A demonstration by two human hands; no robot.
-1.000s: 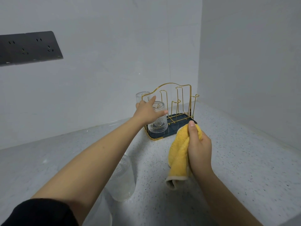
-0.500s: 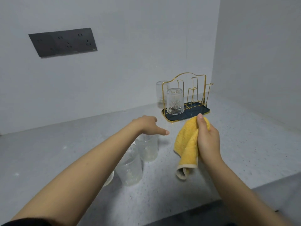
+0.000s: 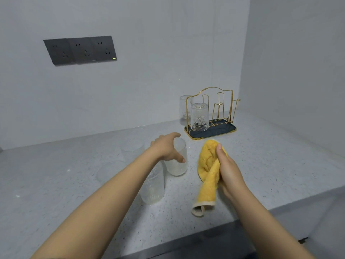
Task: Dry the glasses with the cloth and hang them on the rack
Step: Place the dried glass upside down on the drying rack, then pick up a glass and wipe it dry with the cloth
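Nearest, at 6 o'clock, the counter edge (image 3: 214,224) drops away. The right hand (image 3: 228,171) clenches the yellow cloth (image 3: 208,176). At 9 o'clock, the left hand (image 3: 166,147) curls round a glass (image 3: 177,163); the forearm partly hides another glass (image 3: 152,186). At 12 o'clock the rack (image 3: 211,111) holds an inverted glass (image 3: 199,116); no writing is legible.

rack (image 3: 211,116) sits right of centre on the counter (image 3: 261,165), one glass (image 3: 199,117) hung at its left end. cloth (image 3: 209,171) lies below it; more glasses (image 3: 152,186) stand lower left.
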